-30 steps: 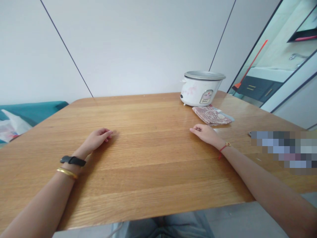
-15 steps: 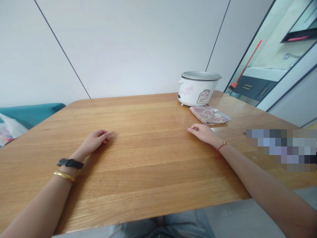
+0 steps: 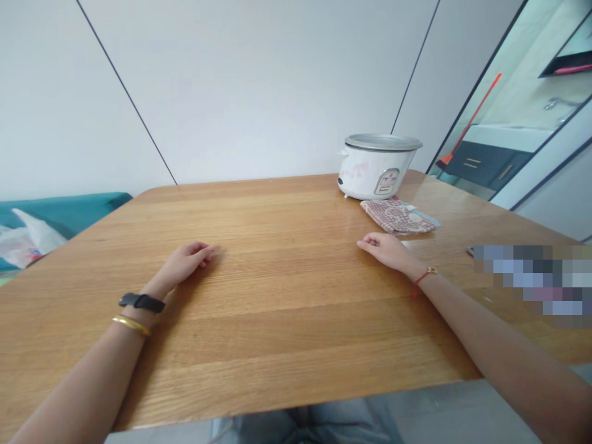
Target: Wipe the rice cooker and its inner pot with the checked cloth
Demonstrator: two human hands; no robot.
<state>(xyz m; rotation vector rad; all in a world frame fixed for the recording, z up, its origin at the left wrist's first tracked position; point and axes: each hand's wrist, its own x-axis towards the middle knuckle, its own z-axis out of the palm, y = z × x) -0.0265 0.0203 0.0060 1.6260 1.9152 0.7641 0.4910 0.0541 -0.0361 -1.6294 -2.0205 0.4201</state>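
Note:
My left hand (image 3: 189, 260) rests on the wooden table (image 3: 277, 296), its fingers loosely curled in with nothing visible in them. A black band and a gold bangle circle that wrist. On the other side, my right hand (image 3: 383, 250) lies on its edge with the fingers folded together, and I see nothing in it. It wears a red cord bracelet. Just beyond the right hand lies a folded red-and-white patterned cloth (image 3: 395, 217), apart from the fingers. Behind the cloth stands a white rice cooker (image 3: 365, 169) with a grey rim.
A blurred-out flat object (image 3: 531, 277) lies at the table's right side. Past the left edge are a teal seat (image 3: 83, 206) and a white plastic bag (image 3: 39, 237). A pale wall (image 3: 259, 92) rises behind the table. An orange-handled broom (image 3: 476, 114) leans by the doorway.
The whole view has shifted slightly, so everything appears a little further right. Both hands keep their places on the table, and the cooker and cloth have not moved.

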